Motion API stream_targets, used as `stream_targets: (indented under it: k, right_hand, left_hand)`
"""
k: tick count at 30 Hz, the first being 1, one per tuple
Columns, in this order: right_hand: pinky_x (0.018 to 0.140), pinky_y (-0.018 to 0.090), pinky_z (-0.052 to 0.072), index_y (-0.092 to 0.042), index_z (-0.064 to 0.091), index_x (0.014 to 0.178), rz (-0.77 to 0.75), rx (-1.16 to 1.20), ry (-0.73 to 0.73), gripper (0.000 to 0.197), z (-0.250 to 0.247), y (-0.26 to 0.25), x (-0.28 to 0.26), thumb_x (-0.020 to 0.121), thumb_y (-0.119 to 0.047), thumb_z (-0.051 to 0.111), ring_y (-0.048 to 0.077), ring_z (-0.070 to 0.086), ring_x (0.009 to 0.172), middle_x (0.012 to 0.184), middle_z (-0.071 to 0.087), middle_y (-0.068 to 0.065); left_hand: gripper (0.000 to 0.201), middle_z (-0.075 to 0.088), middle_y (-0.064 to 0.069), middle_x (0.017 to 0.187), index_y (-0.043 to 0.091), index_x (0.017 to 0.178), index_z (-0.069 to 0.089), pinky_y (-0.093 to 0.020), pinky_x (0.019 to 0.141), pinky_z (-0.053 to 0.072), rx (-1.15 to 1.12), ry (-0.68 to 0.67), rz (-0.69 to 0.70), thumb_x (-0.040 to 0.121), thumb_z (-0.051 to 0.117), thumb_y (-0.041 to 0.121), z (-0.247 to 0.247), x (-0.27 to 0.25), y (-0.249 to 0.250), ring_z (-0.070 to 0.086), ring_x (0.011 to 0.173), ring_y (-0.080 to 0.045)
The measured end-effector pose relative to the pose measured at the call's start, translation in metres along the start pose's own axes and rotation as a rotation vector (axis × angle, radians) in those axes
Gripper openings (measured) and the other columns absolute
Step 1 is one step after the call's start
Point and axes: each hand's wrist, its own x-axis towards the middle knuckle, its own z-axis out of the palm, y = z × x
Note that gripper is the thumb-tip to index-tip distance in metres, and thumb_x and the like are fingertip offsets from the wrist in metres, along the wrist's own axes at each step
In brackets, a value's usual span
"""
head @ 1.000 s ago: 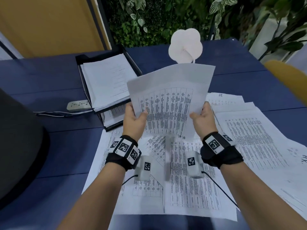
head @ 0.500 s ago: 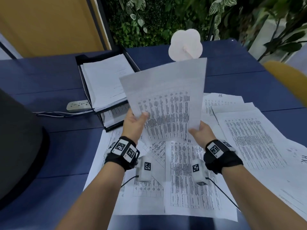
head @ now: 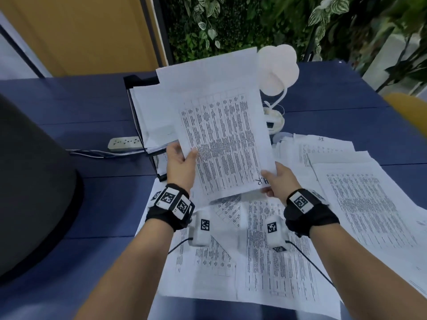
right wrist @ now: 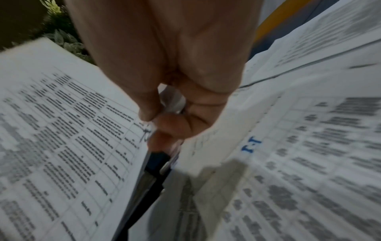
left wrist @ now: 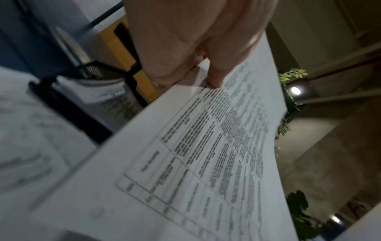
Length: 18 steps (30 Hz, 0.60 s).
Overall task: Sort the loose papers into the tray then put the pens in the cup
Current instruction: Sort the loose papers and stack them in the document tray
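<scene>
I hold a printed sheet of paper up in the air with both hands, its far end over the black paper tray. My left hand pinches its left edge, thumb on the printed face. My right hand pinches its lower right corner between thumb and fingers. The tray holds a stack of white sheets. Several more loose printed papers lie spread over the blue table below and to the right. No pens or cup show clearly.
A white desk lamp stands just right of the held sheet. A white power strip with its cable lies left of the tray. A dark rounded object fills the left side. A yellow chair sits at the far right.
Both hands have carried the sheet left and away, turning it so its far end now lies over the tray. The lamp, hidden behind it before, shows to its right.
</scene>
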Motion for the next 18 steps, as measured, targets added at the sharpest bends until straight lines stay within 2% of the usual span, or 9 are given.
stream_targets:
  k: [1,4,8,12,14,15,17,18]
  right_hand:
    - [0.047,0.028,0.042,-0.012,0.051,0.112,-0.029,-0.001,0.011,0.015,0.006,-0.005,0.005,0.098,-0.013,0.047,0.023,0.059,0.055,0.105,0.059,0.009]
    - [0.046,0.027,0.041,-0.011,0.050,0.113,-0.060,0.044,-0.018,0.018,0.026,-0.025,0.017,0.097,-0.006,0.043,0.022,0.057,0.055,0.097,0.061,0.011]
    - [0.041,0.021,0.044,-0.004,0.049,0.124,-0.066,0.128,-0.057,0.028,0.051,-0.051,0.038,0.097,-0.001,0.041,0.018,0.056,0.054,0.095,0.061,0.015]
    - [0.040,0.016,0.046,-0.008,0.048,0.130,-0.074,0.152,-0.082,0.036,0.072,-0.077,0.060,0.096,0.003,0.039,0.013,0.059,0.053,0.103,0.060,0.015]
    - [0.040,0.016,0.047,-0.005,0.052,0.120,-0.093,0.161,-0.077,0.029,0.082,-0.088,0.070,0.095,0.005,0.040,0.011,0.058,0.047,0.094,0.062,0.014]
    - [0.041,0.017,0.048,-0.004,0.055,0.109,-0.105,0.154,-0.061,0.022,0.085,-0.093,0.076,0.094,0.005,0.042,0.010,0.059,0.046,0.087,0.063,0.014]
    - [0.044,0.020,0.048,-0.009,0.057,0.086,-0.127,0.118,-0.015,0.015,0.093,-0.102,0.089,0.091,0.003,0.048,0.010,0.060,0.045,0.079,0.064,0.013]
    - [0.044,0.021,0.047,-0.010,0.057,0.082,-0.136,0.103,0.014,0.015,0.097,-0.106,0.098,0.089,0.001,0.051,0.010,0.060,0.045,0.078,0.064,0.014]
  left_hand:
    - [0.039,0.061,0.006,0.101,0.017,0.125,0.035,-0.012,0.079,0.050,0.027,0.038,0.032,0.093,0.055,0.004,-0.006,0.003,0.003,0.061,0.088,0.000]
    - [0.051,0.057,-0.001,0.107,0.026,0.126,0.032,-0.030,0.083,0.053,0.144,0.027,0.048,0.090,0.054,-0.003,-0.027,0.012,0.009,0.061,0.093,-0.015]
    - [0.038,0.054,0.001,0.121,0.018,0.125,0.052,-0.028,0.099,0.041,0.510,-0.057,0.009,0.089,0.059,0.008,-0.053,0.025,0.011,0.050,0.115,-0.013]
    - [0.043,0.054,-0.002,0.129,0.019,0.129,0.053,-0.035,0.103,0.042,0.574,-0.033,0.019,0.088,0.060,0.011,-0.072,0.039,0.012,0.051,0.116,-0.018]
    - [0.046,0.052,-0.003,0.133,0.020,0.133,0.050,-0.045,0.105,0.040,0.681,-0.031,0.079,0.089,0.060,0.015,-0.078,0.051,0.014,0.051,0.120,-0.024]
    - [0.047,0.052,-0.003,0.134,0.020,0.134,0.049,-0.049,0.107,0.037,0.771,-0.017,0.124,0.089,0.059,0.017,-0.080,0.057,0.016,0.048,0.123,-0.025]
    - [0.047,0.051,-0.002,0.137,0.020,0.134,0.051,-0.052,0.109,0.029,0.967,0.022,0.215,0.088,0.059,0.023,-0.085,0.073,0.018,0.042,0.127,-0.025]
    - [0.047,0.052,-0.001,0.137,0.020,0.134,0.051,-0.052,0.109,0.027,1.046,0.028,0.248,0.088,0.058,0.027,-0.088,0.081,0.018,0.041,0.128,-0.025]
